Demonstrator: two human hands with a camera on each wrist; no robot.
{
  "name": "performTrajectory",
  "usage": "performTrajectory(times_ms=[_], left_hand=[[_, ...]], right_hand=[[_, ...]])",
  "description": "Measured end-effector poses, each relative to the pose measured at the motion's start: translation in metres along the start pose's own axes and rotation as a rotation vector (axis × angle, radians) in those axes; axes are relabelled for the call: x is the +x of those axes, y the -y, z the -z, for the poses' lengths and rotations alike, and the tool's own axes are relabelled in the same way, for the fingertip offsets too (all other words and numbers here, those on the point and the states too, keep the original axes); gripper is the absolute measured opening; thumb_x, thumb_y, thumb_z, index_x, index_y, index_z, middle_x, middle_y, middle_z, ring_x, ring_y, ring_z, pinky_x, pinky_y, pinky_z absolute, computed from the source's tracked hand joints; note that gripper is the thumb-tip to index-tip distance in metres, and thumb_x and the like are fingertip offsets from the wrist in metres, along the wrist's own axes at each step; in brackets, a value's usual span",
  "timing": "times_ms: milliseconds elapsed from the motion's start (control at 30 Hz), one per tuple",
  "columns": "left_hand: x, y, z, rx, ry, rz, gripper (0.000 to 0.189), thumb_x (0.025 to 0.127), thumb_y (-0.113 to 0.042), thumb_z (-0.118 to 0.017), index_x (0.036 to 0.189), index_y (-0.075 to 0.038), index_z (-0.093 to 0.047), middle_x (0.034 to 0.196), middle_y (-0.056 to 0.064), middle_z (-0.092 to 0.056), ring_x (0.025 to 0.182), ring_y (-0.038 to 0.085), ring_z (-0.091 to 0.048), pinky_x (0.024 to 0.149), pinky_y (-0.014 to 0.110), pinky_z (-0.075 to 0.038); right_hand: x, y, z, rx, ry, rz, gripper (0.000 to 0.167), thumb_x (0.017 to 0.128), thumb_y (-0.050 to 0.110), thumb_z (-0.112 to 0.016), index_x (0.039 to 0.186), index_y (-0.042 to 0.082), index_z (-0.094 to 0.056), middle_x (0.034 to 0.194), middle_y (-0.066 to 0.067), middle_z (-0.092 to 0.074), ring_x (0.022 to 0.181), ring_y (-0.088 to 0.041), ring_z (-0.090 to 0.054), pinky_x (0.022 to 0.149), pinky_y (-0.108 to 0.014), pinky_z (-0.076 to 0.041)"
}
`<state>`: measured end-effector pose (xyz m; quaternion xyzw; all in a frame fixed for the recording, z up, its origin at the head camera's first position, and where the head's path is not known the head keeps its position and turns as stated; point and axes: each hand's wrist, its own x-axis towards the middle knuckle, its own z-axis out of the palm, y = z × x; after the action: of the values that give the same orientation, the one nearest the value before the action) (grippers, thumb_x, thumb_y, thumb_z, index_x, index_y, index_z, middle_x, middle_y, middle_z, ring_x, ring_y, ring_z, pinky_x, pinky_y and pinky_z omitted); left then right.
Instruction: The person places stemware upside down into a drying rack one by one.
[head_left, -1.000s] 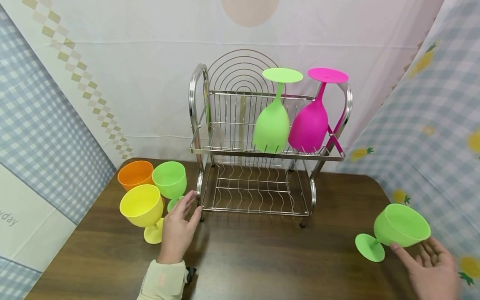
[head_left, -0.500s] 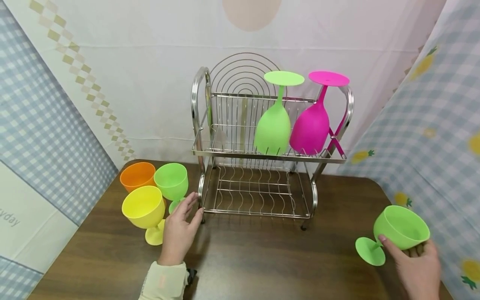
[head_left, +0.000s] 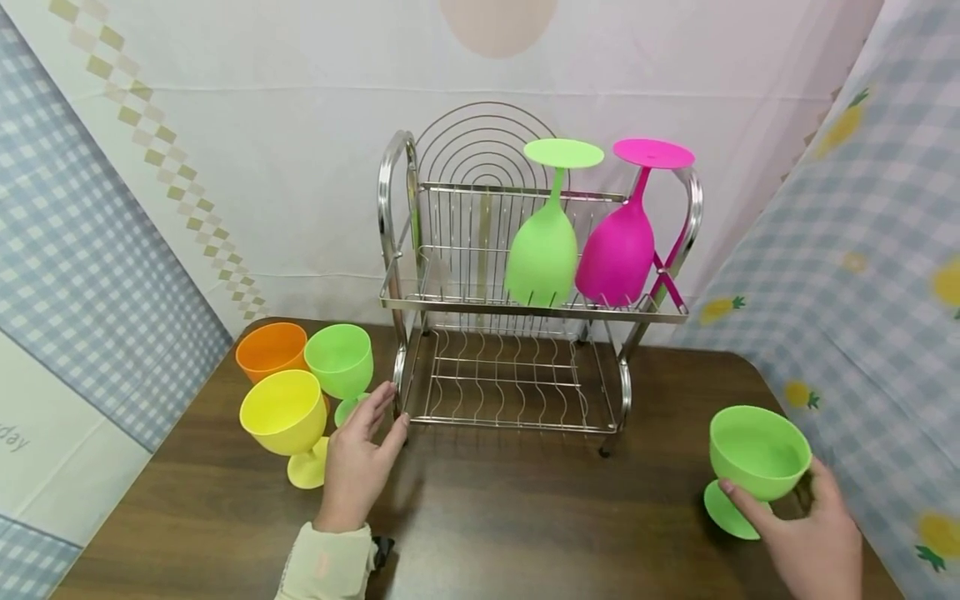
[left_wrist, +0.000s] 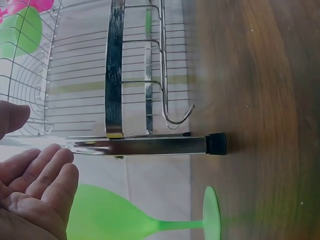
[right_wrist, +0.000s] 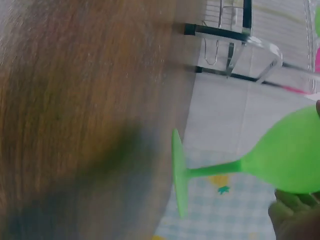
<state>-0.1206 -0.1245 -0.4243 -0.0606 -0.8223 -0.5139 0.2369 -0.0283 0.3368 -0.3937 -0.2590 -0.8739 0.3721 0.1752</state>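
Note:
My right hand grips a green plastic goblet by its bowl, on the right side of the table. The goblet is upright in the head view; in the right wrist view its round foot and stem show beyond the fingers. My left hand lies with relaxed, spread fingers right at the left post of a two-tier metal dish rack. Upside down on the upper tier sit a light green goblet and a magenta goblet, side by side toward its right end.
Left of the rack, an orange goblet, a yellow goblet and another green goblet stand close together, near my left hand. The brown wooden table backs onto a white cloth. A checked cloth hangs at the right.
The green goblet in my right hand has moved left and gone from tilted to upright. My left hand has stayed at the rack's post.

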Motion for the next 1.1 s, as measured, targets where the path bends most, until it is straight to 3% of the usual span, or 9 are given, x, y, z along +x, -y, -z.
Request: performTrajectory(times_ms=[133,233,267,533,667,800,900,967,1100], left_hand=[[-0.002,-0.002,-0.001,-0.025,0.026,0.013,0.048,0.09,-0.007,-0.075,0.135,-0.002,-0.061,0.132,0.009,-0.066,0.12,0.024,-0.064,0.098,0.023,-0.05],[-0.003,-0.003,-0.002,-0.043,0.054,0.0,0.047,0.09,-0.008,-0.075,0.135,-0.002,-0.061,0.133,0.009,-0.065,0.121,0.024,-0.063,0.099,0.026,-0.05],[-0.004,-0.004,-0.003,-0.049,0.062,-0.006,0.047,0.09,-0.008,-0.074,0.135,-0.003,-0.061,0.133,0.008,-0.065,0.121,0.024,-0.063,0.099,0.026,-0.05],[-0.009,-0.011,-0.015,-0.058,0.116,-0.147,0.049,0.086,-0.003,-0.077,0.133,-0.001,-0.062,0.131,0.01,-0.066,0.118,0.024,-0.065,0.097,0.029,-0.053],[-0.014,-0.016,-0.022,-0.079,0.152,-0.192,0.049,0.087,-0.005,-0.076,0.134,-0.002,-0.062,0.131,0.009,-0.066,0.118,0.022,-0.065,0.097,0.027,-0.053],[-0.02,-0.021,-0.029,-0.098,0.172,-0.256,0.051,0.086,-0.004,-0.077,0.135,-0.002,-0.061,0.131,0.01,-0.066,0.116,0.024,-0.066,0.095,0.028,-0.054],[-0.025,-0.025,-0.036,-0.089,0.191,-0.319,0.052,0.086,-0.005,-0.077,0.135,-0.001,-0.06,0.13,0.012,-0.066,0.113,0.025,-0.067,0.094,0.03,-0.055],[-0.028,-0.028,-0.04,-0.074,0.209,-0.35,0.052,0.086,-0.006,-0.077,0.135,-0.002,-0.06,0.13,0.013,-0.066,0.113,0.025,-0.068,0.094,0.031,-0.055],[-0.035,-0.035,-0.045,-0.058,0.258,-0.37,0.055,0.086,-0.01,-0.077,0.137,-0.004,-0.058,0.132,0.009,-0.065,0.116,0.023,-0.066,0.097,0.034,-0.054]], right_hand=[[-0.014,0.008,-0.003,-0.11,0.002,0.229,0.099,0.071,0.038,-0.092,0.151,0.009,-0.043,0.136,-0.022,-0.056,0.118,-0.036,-0.056,0.087,-0.041,-0.051],[-0.021,0.013,-0.006,-0.139,0.031,0.361,0.101,0.069,0.034,-0.093,0.149,0.001,-0.042,0.131,-0.029,-0.056,0.114,-0.05,-0.055,0.078,-0.068,-0.044],[-0.023,0.016,-0.008,-0.143,0.038,0.396,0.101,0.068,0.033,-0.094,0.149,0.001,-0.042,0.131,-0.029,-0.056,0.113,-0.051,-0.055,0.077,-0.068,-0.044],[-0.039,0.034,-0.016,-0.166,0.044,0.593,0.105,0.06,0.03,-0.098,0.149,0.011,-0.047,0.129,-0.021,-0.063,0.107,-0.043,-0.062,0.074,-0.065,-0.05],[-0.044,0.039,-0.02,-0.166,0.004,0.744,0.104,0.055,0.032,-0.098,0.146,0.015,-0.052,0.128,-0.012,-0.066,0.107,-0.021,-0.063,0.083,-0.027,-0.053],[-0.044,0.047,-0.028,-0.149,-0.019,0.93,0.091,0.074,0.065,-0.079,0.142,0.009,-0.056,0.127,-0.011,-0.066,0.11,-0.014,-0.061,0.096,0.003,-0.029],[-0.045,0.056,-0.034,-0.159,-0.005,1.007,0.089,0.086,0.075,-0.047,0.14,0.004,-0.056,0.127,-0.013,-0.065,0.108,-0.026,-0.063,0.103,0.002,-0.021],[-0.046,0.062,-0.036,-0.173,0.019,1.029,0.088,0.088,0.074,-0.044,0.14,0.004,-0.055,0.128,-0.013,-0.064,0.107,-0.032,-0.064,0.106,0.0,-0.023],[-0.05,0.071,-0.04,-0.23,0.057,1.085,0.086,0.09,0.072,-0.04,0.14,0.004,-0.054,0.129,-0.011,-0.064,0.108,-0.03,-0.065,0.097,-0.024,-0.051]])
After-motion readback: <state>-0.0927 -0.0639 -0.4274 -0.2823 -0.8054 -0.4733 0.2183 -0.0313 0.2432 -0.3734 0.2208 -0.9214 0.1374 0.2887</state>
